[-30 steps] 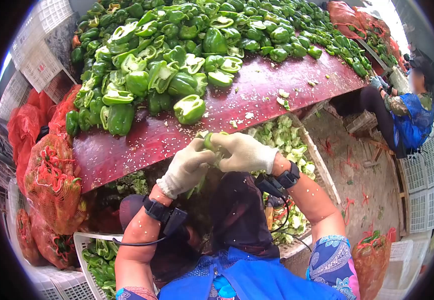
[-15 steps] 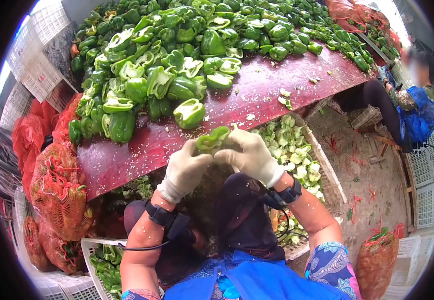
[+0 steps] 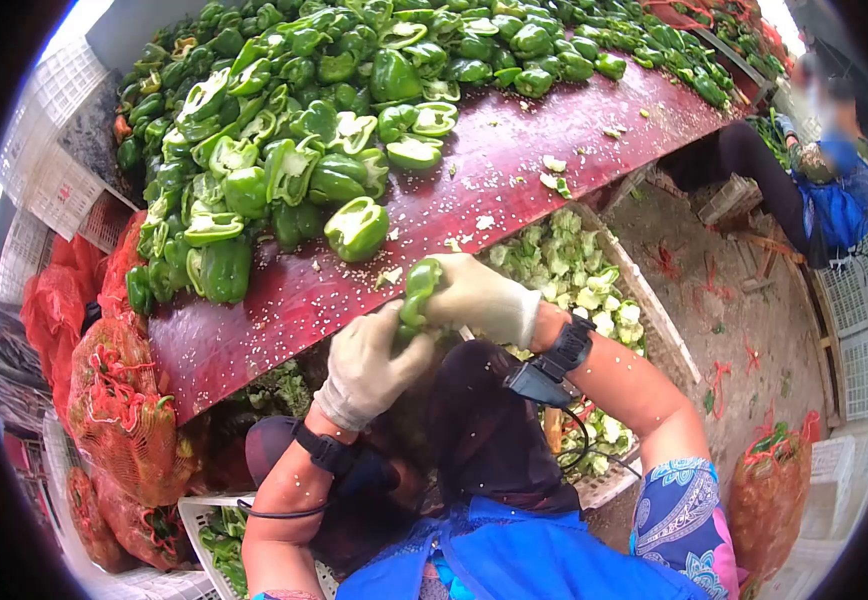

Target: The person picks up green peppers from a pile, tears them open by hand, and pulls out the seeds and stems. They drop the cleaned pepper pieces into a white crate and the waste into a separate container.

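A piece of green bell pepper (image 3: 419, 293) is held just off the table edge, its skin side and a curved cut rim showing. My left hand (image 3: 366, 366), in a pale glove, grips its lower end between thumb and fingers. My right hand (image 3: 482, 300), gloved the same way, closes on its right side; the fingertips are partly hidden behind the pepper. Beyond them a halved bell pepper (image 3: 357, 229) lies with its pale inside up on the red table (image 3: 289, 320). White seeds are scattered over the tabletop.
A large heap of green peppers (image 3: 304, 90) covers the table's back. Below its edge stands a crate of pepper cores (image 3: 584, 300). Another crate (image 3: 204, 530) holds green pieces. Red mesh sacks (image 3: 119, 410) stand left, one sack (image 3: 772, 500) right. A co-worker (image 3: 824, 190) sits at right.
The pepper piece has turned from lying across to upright between my hands. My right hand has moved slightly left and its forearm has swung outward. The view has shifted a little.
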Motion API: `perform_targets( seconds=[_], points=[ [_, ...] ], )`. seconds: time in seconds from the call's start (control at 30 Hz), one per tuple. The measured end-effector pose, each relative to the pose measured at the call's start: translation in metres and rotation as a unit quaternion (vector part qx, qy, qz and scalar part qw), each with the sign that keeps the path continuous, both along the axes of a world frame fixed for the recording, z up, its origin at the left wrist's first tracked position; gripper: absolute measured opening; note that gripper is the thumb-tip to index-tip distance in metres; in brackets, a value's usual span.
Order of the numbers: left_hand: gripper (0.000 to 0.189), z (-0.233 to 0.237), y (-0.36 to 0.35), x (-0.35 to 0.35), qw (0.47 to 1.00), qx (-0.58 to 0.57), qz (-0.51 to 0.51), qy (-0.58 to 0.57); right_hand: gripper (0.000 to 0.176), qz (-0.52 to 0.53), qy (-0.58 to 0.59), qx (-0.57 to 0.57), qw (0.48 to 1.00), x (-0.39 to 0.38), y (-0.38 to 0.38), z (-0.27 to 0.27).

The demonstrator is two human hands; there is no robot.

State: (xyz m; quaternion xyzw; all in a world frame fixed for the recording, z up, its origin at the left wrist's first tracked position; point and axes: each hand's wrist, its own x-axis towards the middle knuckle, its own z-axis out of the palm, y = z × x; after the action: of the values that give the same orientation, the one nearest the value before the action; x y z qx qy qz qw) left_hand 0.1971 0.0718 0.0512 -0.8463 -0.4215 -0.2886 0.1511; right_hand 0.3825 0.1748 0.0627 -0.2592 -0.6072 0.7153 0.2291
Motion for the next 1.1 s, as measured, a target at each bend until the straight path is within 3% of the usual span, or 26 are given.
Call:
perform_targets(
  seconds=[0.03, 0.1, 0.17, 0.3, 0.33, 0.4, 0.5, 0.53, 0.57, 0.63, 0.67, 0.7, 0.77, 0.8, 0.83, 0.9, 0.93, 1.0, 1.03, 1.1],
  points=[
    [0.029, -0.001, 0.001, -0.003, 1.000, 0.013, -0.003, -0.005, 0.014, -0.021, -0.017, -0.009, 1.000, -0.003, -0.003, -0.001],
    [0.020, 0.001, -0.001, 0.006, 0.985, -0.092, 0.045, -0.142, 0.012, -0.036, -0.018, 0.012, 0.999, -0.008, -0.008, 0.004],
    [0.015, 0.009, 0.003, 0.002, 0.966, -0.076, 0.041, -0.242, 0.011, -0.050, -0.033, 0.022, 0.998, -0.002, -0.007, 0.001],
    [0.025, 0.004, 0.005, -0.006, 0.904, -0.194, -0.030, -0.380, 0.016, -0.046, -0.016, 0.009, 0.999, 0.019, 0.000, -0.016],
    [0.032, 0.000, 0.007, -0.010, 0.898, -0.205, -0.039, -0.388, 0.020, -0.096, -0.067, 0.124, 0.985, 0.022, 0.000, -0.019],
    [0.032, 0.001, 0.007, -0.010, 0.885, -0.215, -0.044, -0.410, 0.027, -0.195, -0.160, 0.347, 0.903, 0.025, 0.002, -0.028],
    [0.028, 0.004, 0.010, -0.014, 0.898, -0.188, -0.059, -0.394, 0.037, -0.285, -0.148, 0.505, 0.801, 0.036, 0.007, -0.031],
    [0.027, 0.004, 0.012, -0.015, 0.905, -0.171, -0.063, -0.383, 0.042, -0.309, -0.131, 0.457, 0.824, 0.040, 0.005, -0.024],
    [0.022, 0.002, 0.014, -0.015, 0.882, -0.188, -0.003, -0.431, 0.041, -0.350, -0.143, 0.452, 0.808, 0.043, 0.006, -0.021],
    [0.014, -0.004, 0.020, -0.011, 0.818, -0.218, 0.117, -0.519, 0.041, -0.442, -0.202, 0.460, 0.743, 0.045, 0.007, -0.024],
    [0.005, -0.002, 0.022, -0.007, 0.689, -0.334, 0.092, -0.637, 0.041, -0.430, -0.216, 0.468, 0.742, 0.038, -0.001, -0.025],
    [0.010, 0.005, 0.013, -0.005, 0.591, -0.491, 0.013, -0.640, 0.043, -0.373, -0.130, 0.456, 0.798, 0.029, -0.009, -0.026],
    [0.023, 0.010, -0.004, 0.011, 0.446, -0.581, -0.056, -0.678, 0.047, -0.302, -0.075, 0.369, 0.876, 0.018, -0.024, -0.003],
    [0.030, 0.003, 0.004, 0.000, 0.504, -0.567, -0.026, -0.651, 0.051, -0.306, -0.054, 0.405, 0.860, 0.020, -0.015, -0.013],
    [0.039, 0.039, -0.005, 0.006, 0.295, -0.550, -0.049, -0.780, 0.057, -0.254, -0.032, 0.282, 0.924, 0.022, -0.012, -0.004],
    [0.040, 0.021, 0.004, -0.023, 0.229, -0.595, -0.172, -0.751, 0.061, -0.146, 0.154, 0.021, 0.977, 0.018, -0.006, 0.002],
    [0.046, 0.017, 0.002, -0.027, 0.218, -0.599, -0.152, -0.755, 0.060, -0.111, 0.159, -0.017, 0.981, 0.014, -0.006, 0.010],
    [0.045, 0.013, 0.002, -0.027, 0.189, -0.611, -0.213, -0.739, 0.059, -0.051, 0.170, -0.095, 0.980, 0.008, -0.013, 0.028],
    [0.045, 0.011, 0.002, -0.026, 0.171, -0.617, -0.242, -0.729, 0.057, -0.052, 0.170, -0.072, 0.981, 0.005, -0.011, 0.023],
    [0.044, 0.014, -0.003, -0.025, 0.192, -0.612, -0.233, -0.731, 0.052, -0.048, 0.163, -0.028, 0.985, -0.001, -0.008, 0.009]
  ],
)
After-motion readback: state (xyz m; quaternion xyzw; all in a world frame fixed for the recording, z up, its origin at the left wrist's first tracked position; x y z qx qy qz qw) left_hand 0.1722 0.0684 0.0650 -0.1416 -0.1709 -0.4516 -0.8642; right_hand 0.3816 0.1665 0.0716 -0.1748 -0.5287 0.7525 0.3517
